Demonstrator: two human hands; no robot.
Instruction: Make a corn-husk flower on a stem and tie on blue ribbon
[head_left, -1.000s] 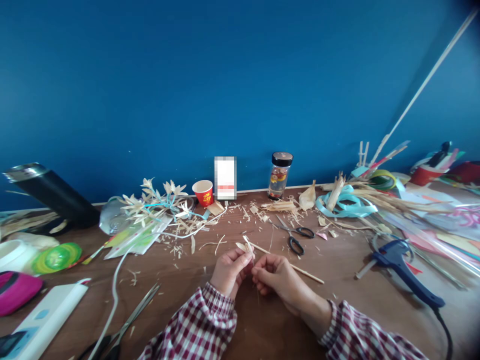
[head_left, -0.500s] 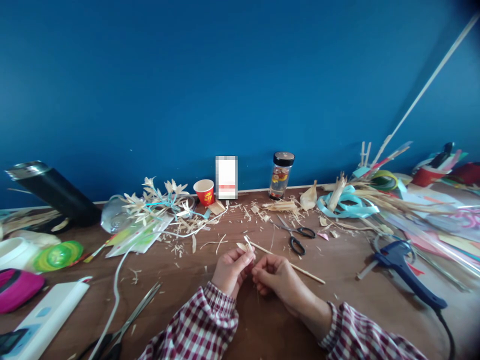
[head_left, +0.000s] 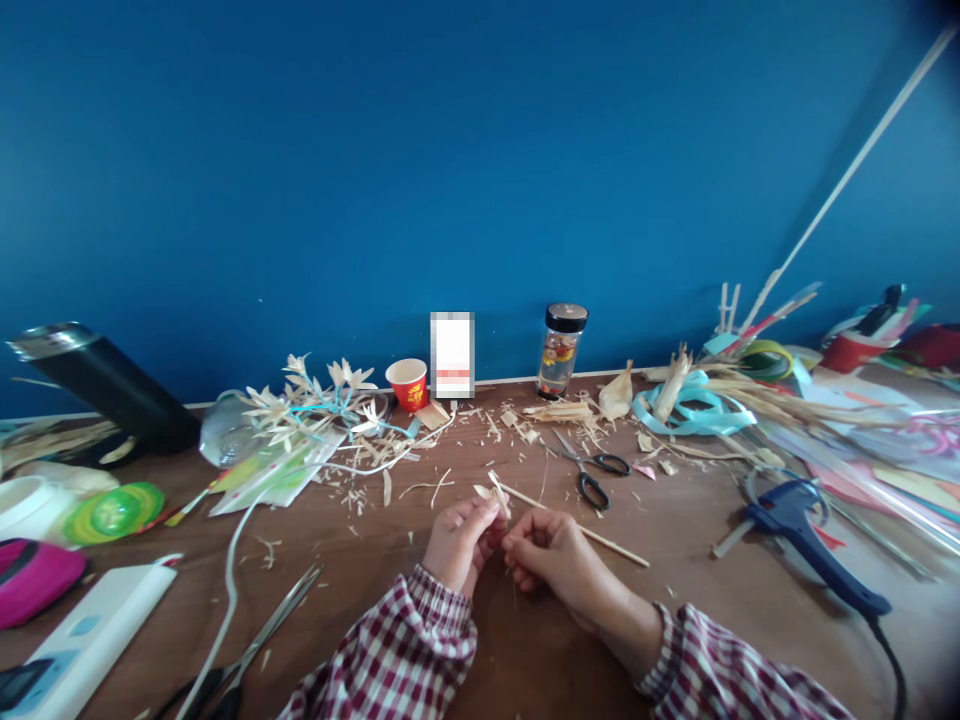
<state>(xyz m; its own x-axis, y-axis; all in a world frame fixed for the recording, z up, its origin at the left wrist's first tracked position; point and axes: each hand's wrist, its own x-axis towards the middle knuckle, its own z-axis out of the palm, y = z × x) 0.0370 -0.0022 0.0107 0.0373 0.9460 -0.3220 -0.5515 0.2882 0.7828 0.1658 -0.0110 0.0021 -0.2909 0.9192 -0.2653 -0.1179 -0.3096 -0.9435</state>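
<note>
My left hand is closed in a pinch on a small pale piece of dried husk, whose pointed tips stick up above the thumb. Close beside it on the right, my right hand has thumb and forefinger pressed together. What they hold, if anything, is too fine to make out; a faint thread-like line hangs below. Beyond the right hand a thin wooden stick lies slanting on the brown table. Black-handled scissors lie half open past the stick.
Larger scissors, a white cable and a power strip lie on the left. Husk flowers, a red paper cup and a lidded jar line the back. A blue glue gun lies right.
</note>
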